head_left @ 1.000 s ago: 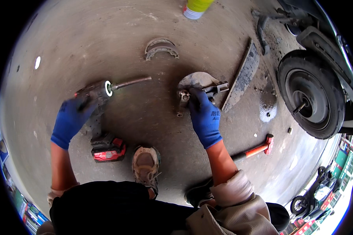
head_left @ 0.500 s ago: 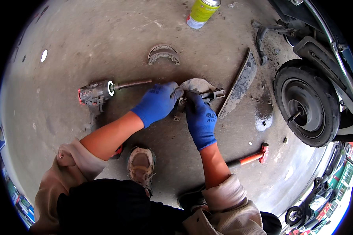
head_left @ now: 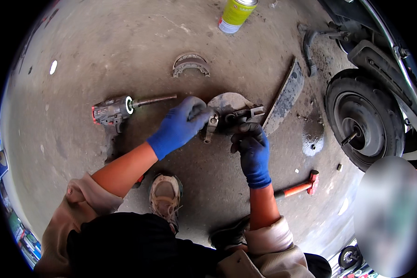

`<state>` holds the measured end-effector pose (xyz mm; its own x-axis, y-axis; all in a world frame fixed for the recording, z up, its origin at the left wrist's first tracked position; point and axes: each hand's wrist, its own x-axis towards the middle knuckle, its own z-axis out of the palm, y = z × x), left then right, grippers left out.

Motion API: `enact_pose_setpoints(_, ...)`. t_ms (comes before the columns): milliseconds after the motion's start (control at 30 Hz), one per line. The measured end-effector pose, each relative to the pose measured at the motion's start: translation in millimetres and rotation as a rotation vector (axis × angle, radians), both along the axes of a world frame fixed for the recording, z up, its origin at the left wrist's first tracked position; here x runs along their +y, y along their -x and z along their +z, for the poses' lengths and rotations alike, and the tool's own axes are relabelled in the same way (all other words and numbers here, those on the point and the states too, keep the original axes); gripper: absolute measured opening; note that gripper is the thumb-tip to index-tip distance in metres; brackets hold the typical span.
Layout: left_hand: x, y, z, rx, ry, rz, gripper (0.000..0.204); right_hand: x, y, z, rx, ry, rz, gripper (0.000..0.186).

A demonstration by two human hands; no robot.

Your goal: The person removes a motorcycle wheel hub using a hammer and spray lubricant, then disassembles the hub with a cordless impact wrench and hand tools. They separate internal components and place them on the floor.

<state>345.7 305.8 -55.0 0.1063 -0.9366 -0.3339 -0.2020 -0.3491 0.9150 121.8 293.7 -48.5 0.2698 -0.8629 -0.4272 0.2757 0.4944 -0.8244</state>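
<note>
**Two gloved hands on a small metal part, with loose gear on every side**

Far left, a cordless impact wrench (head_left: 113, 111) lies alone on the concrete floor (head_left: 78, 55), its long bit pointing at the work; an elbow swung back could knock it rolling. The left hand (head_left: 180, 126), in a blue glove, curls closed over the left end of the metal brake plate (head_left: 227, 104) near its small lever. The right hand (head_left: 251, 147) grips the plate's front edge, fingers wrapped shut. Both grips look greasy, so the part may slip and pinch a finger. Beyond the plate, a pair of brake shoes (head_left: 190, 64) and a spray can (head_left: 235, 15) are well apart. Just right lies a flat metal bar (head_left: 287, 95), crowding that side. A hammer (head_left: 297, 187) lies near the right forearm. The scooter wheel (head_left: 363, 118) walls off the right; open floor lies upper left.
</note>
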Motion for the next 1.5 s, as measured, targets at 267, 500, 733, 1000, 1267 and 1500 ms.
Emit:
enact_pose_setpoints(267,6,-38,27,0.353,-0.164,0.063,0.011,29,-53,-5,1.186,0.644,0.266,0.053)
enact_pose_setpoints(500,120,-148,57,-0.256,0.022,0.383,0.024,42,-69,-40,1.26,0.691,0.231,0.054)
enact_pose_setpoints(733,144,-142,12,-0.883,-0.464,0.27,0.068,-49,-54,51,0.986,0.356,0.308,0.032)
enact_pose_setpoints(1000,152,-177,119,-0.44,-0.938,0.198,0.047,-48,-9,165,0.631,-0.26,0.611,0.022)
enact_pose_setpoints(1267,316,-269,306,-0.447,-1.186,0.15,0.045,-28,11,356,1.133,-0.273,1.002,0.07)
enact_pose_setpoints(1500,425,-397,460,-0.345,-1.456,0.226,0.048,-70,-79,458,1.14,-0.594,0.914,0.065)
